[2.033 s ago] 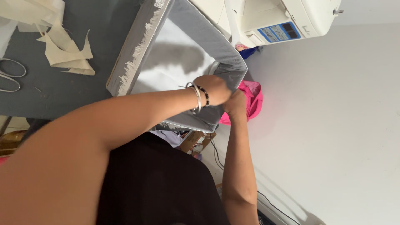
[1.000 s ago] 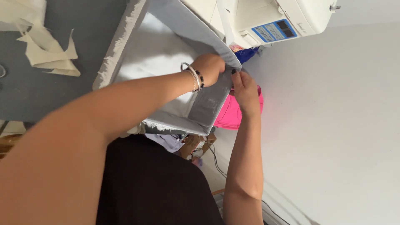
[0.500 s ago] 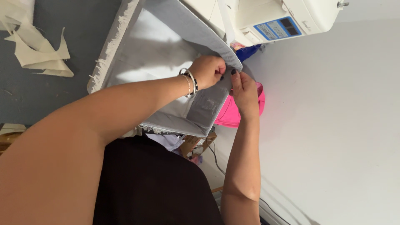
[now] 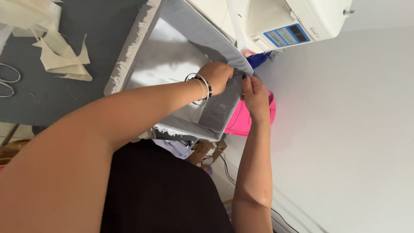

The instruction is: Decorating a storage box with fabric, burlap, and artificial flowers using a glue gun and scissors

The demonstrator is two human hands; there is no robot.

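Fabric [image 4: 181, 51], grey with a frayed white edge, lies folded across the dark surface [image 4: 39, 95] and runs up under the white sewing machine [image 4: 276, 21]. Both my hands meet at its near corner, just below the machine. My left hand [image 4: 219, 77], with bracelets [image 4: 202, 88] at the wrist, is closed over the folded edge, its fingers curled tight on the cloth. My right hand [image 4: 255, 96] sits just beside it, touching the same fold; its thumb and fingers are pinched shut on the edge, dark nail showing. The pale lining of the fabric faces up between my forearm and the frayed edge. Behind my right hand something bright pink [image 4: 243, 121] shows below the fabric. Cream scraps [image 4: 64, 56] lie on the surface well apart to the left, and the loops of scissors [image 4: 8, 84] show at the left edge.
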